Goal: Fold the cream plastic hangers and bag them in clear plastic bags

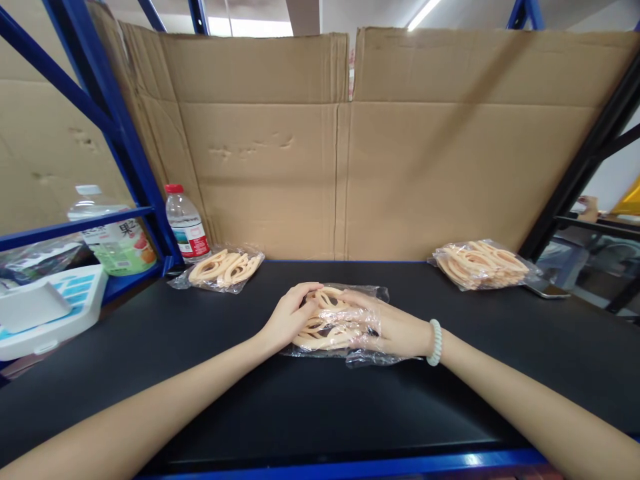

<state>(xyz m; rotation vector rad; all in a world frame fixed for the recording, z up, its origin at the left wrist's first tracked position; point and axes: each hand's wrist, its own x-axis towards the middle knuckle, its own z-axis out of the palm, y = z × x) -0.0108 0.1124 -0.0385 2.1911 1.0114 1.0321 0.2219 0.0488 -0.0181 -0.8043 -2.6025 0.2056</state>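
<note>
Both hands meet at the middle of the black table (pixel 150 373) over a clear plastic bag (pixel 365 293) of peach-coloured clips (pixel 325 333). The left hand (pixel 290 317) lies on the bag's left end, fingers curled down over the clips. The right hand (pixel 395 330) is pushed inside the bag's open end — fingers loosely spread among the clips, a pale bead bracelet (pixel 435 342) at the wrist. Two more filled bags lie along the table's back edge — one near the left corner (pixel 223 268), one near the right (pixel 480 265). A small water bottle (pixel 186 223) stands at the back left corner, against the cardboard (pixel 400 167) wall.
</note>
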